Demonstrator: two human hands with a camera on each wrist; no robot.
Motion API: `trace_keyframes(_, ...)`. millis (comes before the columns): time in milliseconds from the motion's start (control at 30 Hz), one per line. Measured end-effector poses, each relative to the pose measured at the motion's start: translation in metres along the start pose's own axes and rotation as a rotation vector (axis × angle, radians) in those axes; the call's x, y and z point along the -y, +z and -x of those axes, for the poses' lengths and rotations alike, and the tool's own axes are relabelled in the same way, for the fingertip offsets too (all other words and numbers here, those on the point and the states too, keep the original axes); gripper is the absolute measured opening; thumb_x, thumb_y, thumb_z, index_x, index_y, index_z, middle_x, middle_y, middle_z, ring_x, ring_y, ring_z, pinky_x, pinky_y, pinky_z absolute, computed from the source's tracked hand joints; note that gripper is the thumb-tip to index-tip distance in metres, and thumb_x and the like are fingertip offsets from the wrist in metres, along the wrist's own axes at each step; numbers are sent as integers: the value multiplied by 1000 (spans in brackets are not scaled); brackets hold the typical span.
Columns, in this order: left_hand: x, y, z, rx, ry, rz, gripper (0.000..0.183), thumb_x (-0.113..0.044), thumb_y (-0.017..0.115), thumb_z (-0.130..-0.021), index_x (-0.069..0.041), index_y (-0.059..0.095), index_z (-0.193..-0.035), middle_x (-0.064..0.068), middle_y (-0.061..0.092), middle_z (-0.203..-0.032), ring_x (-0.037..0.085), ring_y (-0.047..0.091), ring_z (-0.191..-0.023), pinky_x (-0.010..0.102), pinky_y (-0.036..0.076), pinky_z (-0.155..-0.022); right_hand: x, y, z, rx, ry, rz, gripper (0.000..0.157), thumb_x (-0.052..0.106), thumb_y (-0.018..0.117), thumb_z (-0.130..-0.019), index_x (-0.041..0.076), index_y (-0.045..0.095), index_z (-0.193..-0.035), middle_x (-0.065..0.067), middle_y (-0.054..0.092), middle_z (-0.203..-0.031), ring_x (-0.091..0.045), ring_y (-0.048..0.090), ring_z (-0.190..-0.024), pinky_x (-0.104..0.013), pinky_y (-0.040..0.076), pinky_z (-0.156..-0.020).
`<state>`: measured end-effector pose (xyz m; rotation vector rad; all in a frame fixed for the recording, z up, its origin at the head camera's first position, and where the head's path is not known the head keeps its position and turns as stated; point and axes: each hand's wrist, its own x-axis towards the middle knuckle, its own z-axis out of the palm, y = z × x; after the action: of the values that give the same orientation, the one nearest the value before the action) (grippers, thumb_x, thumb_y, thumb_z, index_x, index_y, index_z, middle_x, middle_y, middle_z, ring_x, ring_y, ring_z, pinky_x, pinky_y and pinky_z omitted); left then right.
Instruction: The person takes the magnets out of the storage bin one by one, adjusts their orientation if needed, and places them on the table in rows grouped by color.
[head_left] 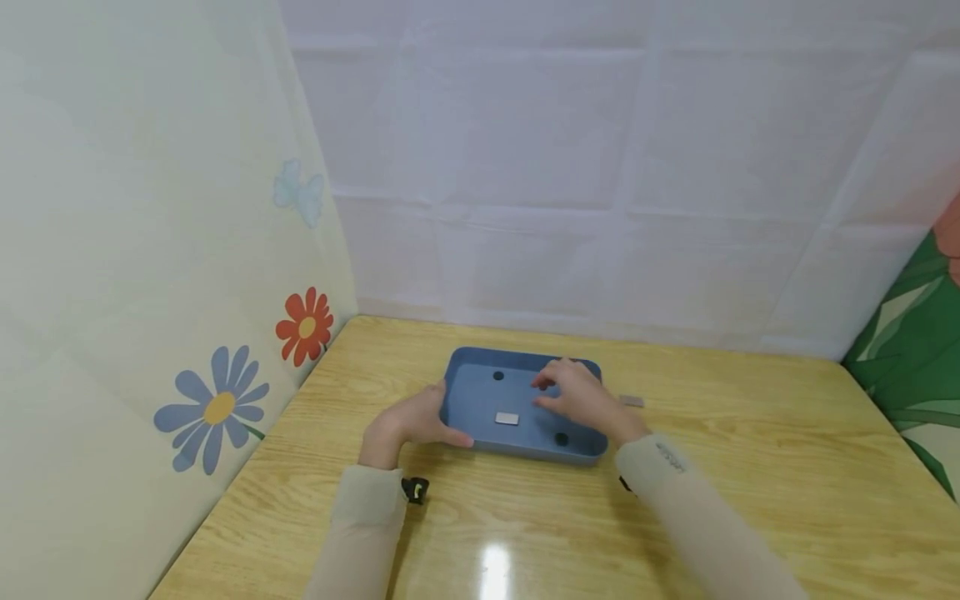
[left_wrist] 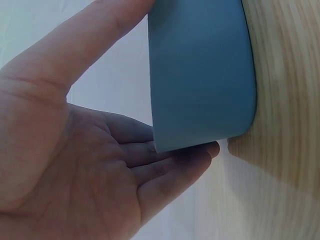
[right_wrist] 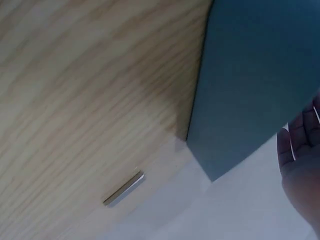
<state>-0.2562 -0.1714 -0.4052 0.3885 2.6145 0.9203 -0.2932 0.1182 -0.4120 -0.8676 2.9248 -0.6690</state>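
Observation:
A shallow blue tray (head_left: 525,453) lies on the wooden table. My left hand (head_left: 416,418) is at its left end, thumb along the front rim and fingers against the outer wall; in the left wrist view, thumb and fingers span the tray's end (left_wrist: 200,80). Over the right part of the tray hovers my right hand (head_left: 576,397), fingers loosely bent and thumb apart, with no object visible between them. Inside the tray are a small white rectangular piece (head_left: 507,418), a black disc (head_left: 498,376) near the back and another black disc (head_left: 562,439) near the front.
A small flat grey rectangular piece (head_left: 632,401) lies on the table just right of the tray; the right wrist view shows this piece (right_wrist: 123,189) too. White cloth (head_left: 525,167) hangs behind the table, and a flower-printed sheet (head_left: 150,292) stands along the left side.

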Motion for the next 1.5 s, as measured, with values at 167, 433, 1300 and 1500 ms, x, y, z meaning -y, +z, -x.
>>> trace_keyframes(167, 2, 0, 0, -2, -14, -16, 121, -40, 89, -81, 10, 12, -161, 30, 32, -164, 39, 41, -149, 54, 36, -123, 12, 12, -7, 38, 18, 15, 26, 26, 76, -95, 12, 76, -116, -2, 71, -110, -22, 62, -106, -48, 47, -103)
trace_keyframes(433, 5, 0, -1, 3, -19, -38, 121, -43, 88, -81, 11, 14, -160, 31, 32, -164, 39, 40, -149, 53, 36, -122, 26, 26, -12, 108, 59, 13, 22, 31, 78, -93, 18, 77, -110, 2, 74, -108, -19, 64, -105, -48, 45, -109)
trace_keyframes(1300, 0, 0, 1, 17, -54, -34, 122, -42, 88, -81, 10, 11, -161, 30, 29, -165, 39, 37, -151, 54, 35, -123, 34, 33, -18, 199, 138, 21, 14, 26, 77, -94, 20, 72, -81, 9, 69, -78, -10, 57, -74, -46, 42, -104)
trace_keyframes(1500, 0, -1, 2, 15, -65, -31, 122, -42, 88, -81, 11, 11, -161, 31, 27, -166, 40, 35, -152, 54, 34, -123, 33, 33, -15, 143, 87, 10, 12, 22, 76, -95, 20, 76, -83, 8, 70, -80, -11, 58, -76, -49, 42, -107)
